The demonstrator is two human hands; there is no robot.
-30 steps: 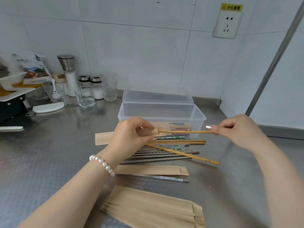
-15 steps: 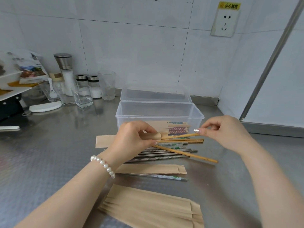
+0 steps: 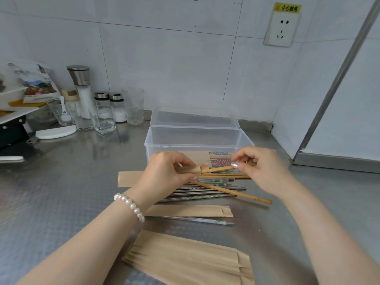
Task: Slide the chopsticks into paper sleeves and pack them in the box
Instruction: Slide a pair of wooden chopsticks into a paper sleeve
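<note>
Chopsticks (image 3: 205, 187), loose in a mixed pile at centre of a steel counter (image 3: 61, 202): mostly metal pairs, plus one wooden stick (image 3: 230, 192) lying diagonally across them toward the right.

Behind the pile, at the far side: clear plastic box (image 3: 197, 138), lid hinged open, a few patterned, sleeved pairs already inside.

Nearest the viewer: a fanned stack of kraft paper sleeves (image 3: 189, 262). Between stack and pile: one sleeve lying flat (image 3: 189, 210), with a single metal chopstick (image 3: 191, 220) just beside its near edge.

Above the pile: left hand (image 3: 164, 173), pearl bracelet at the wrist, pinching the open mouth of a paper sleeve (image 3: 131, 178) that trails off to the left. Right hand (image 3: 261, 167) pinching a wooden chopstick (image 3: 218, 169), its tip just at or inside the sleeve mouth; how deep, impossible to tell.

Likely trouble from here:
- Tip snagging the folded lip, crumpling or tearing the thin paper if pushed at an angle.
- Mouth pinched too flat, blocking entry.
- Only one stick in hand, its likely partner on the pile: risk of a mismatched or half-filled sleeve.
- Either forearm brushing the pile, rolling the round metal sticks away.
</note>
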